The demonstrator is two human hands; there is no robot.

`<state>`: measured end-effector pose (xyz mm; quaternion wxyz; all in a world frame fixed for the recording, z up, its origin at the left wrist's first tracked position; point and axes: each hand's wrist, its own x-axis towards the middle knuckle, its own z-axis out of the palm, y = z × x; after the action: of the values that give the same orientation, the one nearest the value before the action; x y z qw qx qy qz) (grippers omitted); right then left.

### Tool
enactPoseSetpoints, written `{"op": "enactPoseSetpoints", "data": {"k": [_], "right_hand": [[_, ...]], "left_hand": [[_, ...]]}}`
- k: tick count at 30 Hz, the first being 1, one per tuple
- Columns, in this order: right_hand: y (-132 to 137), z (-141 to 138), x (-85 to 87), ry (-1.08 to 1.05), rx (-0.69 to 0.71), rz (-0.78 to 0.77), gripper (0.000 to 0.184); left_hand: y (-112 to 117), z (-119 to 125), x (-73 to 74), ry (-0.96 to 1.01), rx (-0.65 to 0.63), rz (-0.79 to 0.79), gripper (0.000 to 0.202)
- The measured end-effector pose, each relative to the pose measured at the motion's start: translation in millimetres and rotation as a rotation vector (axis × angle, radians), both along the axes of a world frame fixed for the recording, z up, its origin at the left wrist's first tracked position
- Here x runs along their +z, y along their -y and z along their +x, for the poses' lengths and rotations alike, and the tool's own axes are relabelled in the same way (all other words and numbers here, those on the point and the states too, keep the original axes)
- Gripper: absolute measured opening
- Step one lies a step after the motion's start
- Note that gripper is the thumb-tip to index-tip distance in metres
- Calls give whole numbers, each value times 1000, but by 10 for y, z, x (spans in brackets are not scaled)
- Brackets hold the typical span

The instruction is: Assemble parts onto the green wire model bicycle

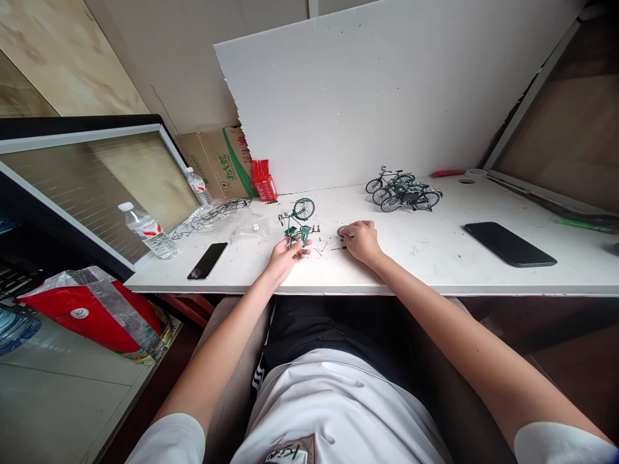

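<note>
My left hand [286, 259] is closed on the lower part of a green model bicycle [291, 222]. The bicycle stands on end over the table, with a spoked wheel [304, 209] at its top. To the right, my right hand [362, 240] is low at the tabletop, its fingers pinched at a small dark wheel [341, 231]. Much of that wheel is hidden by the fingers. Between the hands lie small thin loose parts [320, 249], too small to name.
Several finished model bicycles [403, 190] stand at the back right of the white table [387, 277]. Phones lie left [207, 261] and right [510, 243]. Water bottles [151, 231], plastic part frames [213, 216], a red box [264, 180] and a carton [217, 161] occupy the left.
</note>
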<state>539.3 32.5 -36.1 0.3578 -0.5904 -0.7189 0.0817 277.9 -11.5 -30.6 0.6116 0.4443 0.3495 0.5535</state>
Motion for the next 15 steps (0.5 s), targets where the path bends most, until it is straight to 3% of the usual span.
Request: {"op": "enactPoseSetpoints", "data": {"k": [15], "right_hand": [[76,-67,63,3,-9,-53,27]], "left_hand": [[28,17,28,3,-4,-6,42]]}}
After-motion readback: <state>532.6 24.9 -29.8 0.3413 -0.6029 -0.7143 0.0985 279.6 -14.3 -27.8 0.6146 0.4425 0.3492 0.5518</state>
